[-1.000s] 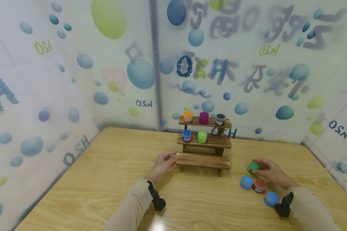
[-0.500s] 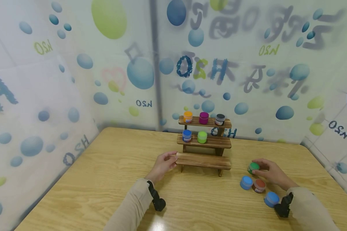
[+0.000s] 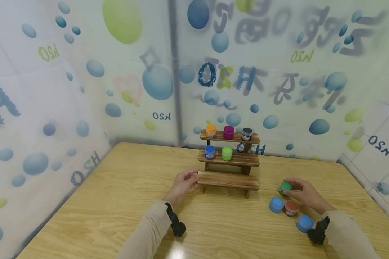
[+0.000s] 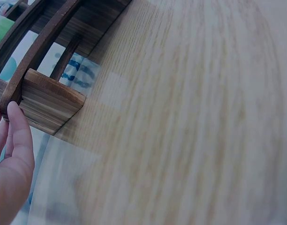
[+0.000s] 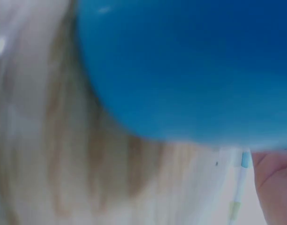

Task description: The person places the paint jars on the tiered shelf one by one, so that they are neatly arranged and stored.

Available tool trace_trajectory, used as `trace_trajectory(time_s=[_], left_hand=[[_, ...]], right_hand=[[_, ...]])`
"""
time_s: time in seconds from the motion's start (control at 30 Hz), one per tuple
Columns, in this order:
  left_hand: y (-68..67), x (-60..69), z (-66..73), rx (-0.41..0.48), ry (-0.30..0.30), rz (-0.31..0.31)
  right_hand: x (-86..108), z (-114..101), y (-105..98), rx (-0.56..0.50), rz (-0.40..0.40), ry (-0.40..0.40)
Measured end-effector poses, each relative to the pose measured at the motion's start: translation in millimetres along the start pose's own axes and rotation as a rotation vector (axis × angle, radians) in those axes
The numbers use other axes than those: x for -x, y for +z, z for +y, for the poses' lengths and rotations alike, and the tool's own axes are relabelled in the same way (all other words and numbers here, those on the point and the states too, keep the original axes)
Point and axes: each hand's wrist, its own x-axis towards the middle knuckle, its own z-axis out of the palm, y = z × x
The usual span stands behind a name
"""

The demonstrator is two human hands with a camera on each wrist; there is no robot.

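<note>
Nearest me, a blue jar is sitting on the table beside my right wrist and filling most of the right wrist view. Just beyond it, a brown jar and a light blue jar are standing side by side. Past these, my right hand is pinching a green jar between thumb and fingers, to the right of the wooden stand; I cannot tell whether its base is touching the table. Over the last second the green jar is shifting only a hair to the right, and the other jars are staying put, so I judge that I am settling my hold rather than carrying yet. My left hand is gripping the left end of the lowest plank, seemingly steadying it. Farther off, a dark blue jar and a lime jar are standing on the middle plank, while orange, purple and black jars are lining the top one.
</note>
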Motion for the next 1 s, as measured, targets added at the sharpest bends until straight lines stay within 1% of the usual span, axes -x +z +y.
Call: trace_trajectory(time_s=[0.23, 0.43, 0.6, 0.7, 0.87, 1.0], left_hand=[[-0.1, 0.2, -0.1, -0.001, 0.004, -0.004], [-0.5, -0.1, -1.0, -0.002, 0.006, -0.01], [-0.7, -0.3, -1.5, 0.004, 0.009, -0.012], [-1.1, -0.7, -1.8, 0.007, 0.01, -0.015], [-1.7, -1.2, -2.3, 0.008, 0.008, -0.02], [-1.6, -1.1, -2.0, 0.004, 0.008, -0.022]], right_hand=[[1.5, 0.3, -1.6, -0.007, 0.002, -0.024], [2.6, 4.7, -4.5, 0.016, 0.016, -0.019], [4.7, 3.4, -8.8, 0.002, 0.015, -0.024], [5.9, 1.7, -10.1, 0.004, 0.015, -0.01], [6.3, 0.3, -10.0, 0.034, 0.017, 0.029], [7.6, -1.6, -10.3, 0.051, 0.027, 0.027]])
